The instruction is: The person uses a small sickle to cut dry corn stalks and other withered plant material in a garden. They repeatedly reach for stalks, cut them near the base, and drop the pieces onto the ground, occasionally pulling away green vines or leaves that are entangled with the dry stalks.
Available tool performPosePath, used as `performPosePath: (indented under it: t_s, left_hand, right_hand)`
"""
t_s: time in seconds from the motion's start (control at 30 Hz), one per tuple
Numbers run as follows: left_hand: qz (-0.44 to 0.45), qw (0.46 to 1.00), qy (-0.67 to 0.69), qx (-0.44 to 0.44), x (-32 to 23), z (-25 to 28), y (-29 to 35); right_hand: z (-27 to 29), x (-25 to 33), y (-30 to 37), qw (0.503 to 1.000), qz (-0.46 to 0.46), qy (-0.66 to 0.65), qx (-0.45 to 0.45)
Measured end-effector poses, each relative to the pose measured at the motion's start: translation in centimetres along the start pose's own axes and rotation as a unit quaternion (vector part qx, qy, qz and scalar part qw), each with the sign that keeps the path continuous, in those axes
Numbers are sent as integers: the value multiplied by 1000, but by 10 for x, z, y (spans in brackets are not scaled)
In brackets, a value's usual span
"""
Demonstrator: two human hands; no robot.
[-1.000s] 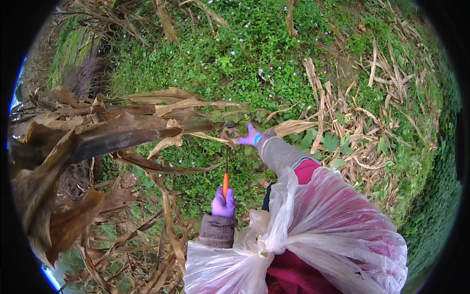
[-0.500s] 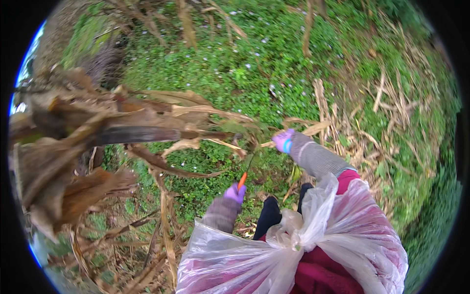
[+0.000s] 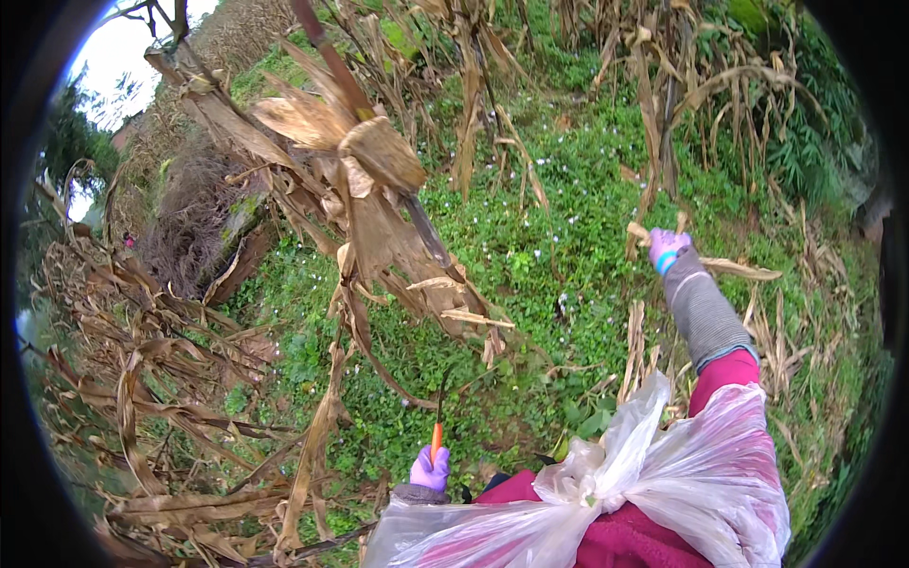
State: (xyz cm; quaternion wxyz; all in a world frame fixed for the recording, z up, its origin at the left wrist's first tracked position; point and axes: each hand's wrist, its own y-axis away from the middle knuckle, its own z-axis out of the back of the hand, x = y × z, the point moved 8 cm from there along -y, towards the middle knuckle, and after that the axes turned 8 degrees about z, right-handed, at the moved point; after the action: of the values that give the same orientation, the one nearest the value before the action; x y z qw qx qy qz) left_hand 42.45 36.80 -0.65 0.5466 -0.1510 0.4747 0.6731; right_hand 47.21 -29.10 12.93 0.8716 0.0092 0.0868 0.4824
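Observation:
My left hand (image 3: 431,470), in a purple glove, is closed round the orange handle of a sickle (image 3: 436,441). Its thin dark blade points up and away from me. Out to the right, my right hand (image 3: 666,244), also gloved in purple, is closed on a dry corn leaf (image 3: 640,233) whose pale pieces stick out past the fingers. The hand partly hides what it grips. A large dry corn stalk (image 3: 423,227) with hanging brown leaves leans at a slant beyond my left hand, apart from both hands.
Low green plants with small pale flowers (image 3: 530,218) cover the ground ahead. Dry corn stalks (image 3: 663,123) stand at the far side. Bent dry stalks and leaves (image 3: 180,506) tangle at the left. A knotted clear plastic sheet (image 3: 606,464) hangs over my red clothing.
My right hand has moved away and to the right, with dry leaf in it. The big stalk, lying across the view before, now slants. My left hand still holds the sickle, and the view has shifted.

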Motion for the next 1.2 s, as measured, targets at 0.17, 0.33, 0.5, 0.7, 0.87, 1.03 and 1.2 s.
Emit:
performPosePath:
  t_s: [0.17,0.33,0.5,0.7,0.87,1.03,1.2]
  left_hand:
    - [-131,982,133,-22,-69,18,9]
    - [-138,907,388,90,-156,10,17]
    - [-145,871,450,135,-182,1,11]
    - [-147,896,379,178,-192,2,21]
    - [-114,909,377,137,-167,29,18]
    - [-301,861,400,88,-227,68,37]
    - [-400,900,160,61,-329,83,36]
  right_hand:
    - [165,-22,10,991,19,114,-63]
    - [256,98,70,945,286,58,-145]
    - [309,288,211,664,630,44,-400]
    - [301,384,183,487,467,527,-516]
    - [379,335,163,712,461,347,-400]
    - [345,274,162,703,470,214,-489]
    - [287,249,172,730,470,190,-459]
